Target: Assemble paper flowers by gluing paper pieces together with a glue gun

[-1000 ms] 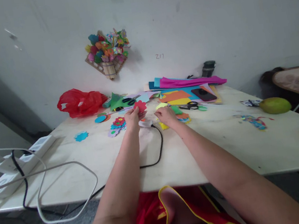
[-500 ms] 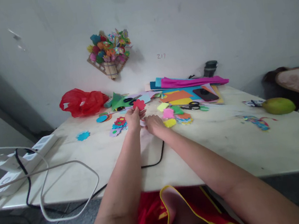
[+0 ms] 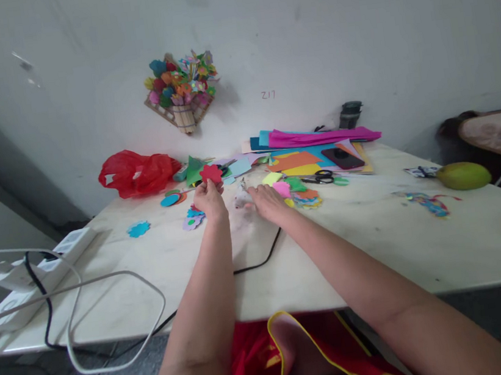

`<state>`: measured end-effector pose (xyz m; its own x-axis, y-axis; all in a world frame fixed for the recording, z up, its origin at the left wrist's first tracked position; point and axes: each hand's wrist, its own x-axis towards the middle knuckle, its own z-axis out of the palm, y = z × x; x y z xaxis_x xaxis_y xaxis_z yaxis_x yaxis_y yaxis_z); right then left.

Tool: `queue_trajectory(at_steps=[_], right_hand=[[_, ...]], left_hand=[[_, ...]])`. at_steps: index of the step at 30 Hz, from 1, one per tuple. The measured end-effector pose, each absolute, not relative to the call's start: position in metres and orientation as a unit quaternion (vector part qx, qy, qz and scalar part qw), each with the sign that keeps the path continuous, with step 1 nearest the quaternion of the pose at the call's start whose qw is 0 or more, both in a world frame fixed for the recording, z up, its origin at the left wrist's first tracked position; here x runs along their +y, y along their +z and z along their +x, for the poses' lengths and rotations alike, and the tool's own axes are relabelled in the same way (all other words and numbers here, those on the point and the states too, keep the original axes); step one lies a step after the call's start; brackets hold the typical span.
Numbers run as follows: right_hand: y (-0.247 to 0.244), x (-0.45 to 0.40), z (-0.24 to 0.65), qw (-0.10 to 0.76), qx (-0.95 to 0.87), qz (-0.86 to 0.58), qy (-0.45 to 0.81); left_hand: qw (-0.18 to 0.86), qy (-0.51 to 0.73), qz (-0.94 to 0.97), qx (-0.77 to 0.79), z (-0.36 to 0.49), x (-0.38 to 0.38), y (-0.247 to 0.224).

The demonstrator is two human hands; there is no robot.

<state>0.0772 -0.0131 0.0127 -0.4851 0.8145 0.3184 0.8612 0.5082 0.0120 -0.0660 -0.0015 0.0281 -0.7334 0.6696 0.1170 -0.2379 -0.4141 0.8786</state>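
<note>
Between the fingertips of my left hand, a red paper flower cutout is pinched and held up off the table. My right hand is closed round a small whitish tool that looks like a glue gun; part of it is hidden and blurred. A black cord runs out from under the right wrist. Beside my left hand lie lilac and blue flower cutouts, partly covered. Pink, green and yellow paper pieces lie just past my right hand.
Black-handled scissors, a phone and coloured sheets lie at the back right. A red plastic bag sits back left. A power strip with loose cables fills the left edge. Mangoes lie on the right.
My hands have drawn apart: the left moved leftward with the red flower cutout, the right slightly rightward. The whitish tool between them shows more now.
</note>
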Motion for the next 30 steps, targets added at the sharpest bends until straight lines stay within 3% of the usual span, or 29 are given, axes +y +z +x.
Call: queue_trajectory(at_steps=[6, 12, 18, 25, 30], right_hand=[[0.019, -0.005, 0.093, 0.183, -0.800, -0.570, -0.047], [0.021, 0.015, 0.114, 0.342, -0.703, -0.617, 0.095], [0.025, 0.025, 0.132, 0.476, -0.639, -0.533, 0.286], [0.028, 0.033, 0.146, 0.515, -0.631, -0.550, 0.185], [0.031, 0.024, 0.153, 0.468, -0.668, -0.460, 0.351]], left_hand=[[0.326, 0.791, 0.229, 0.464, -0.067, -0.001, 0.024], [0.393, 0.742, 0.253, 0.481, -0.064, -0.003, 0.021], [0.420, 0.717, 0.297, 0.470, -0.057, -0.005, 0.019], [0.468, 0.683, 0.337, 0.448, -0.050, -0.008, 0.017], [0.515, 0.647, 0.357, 0.434, -0.052, -0.006, 0.013]])
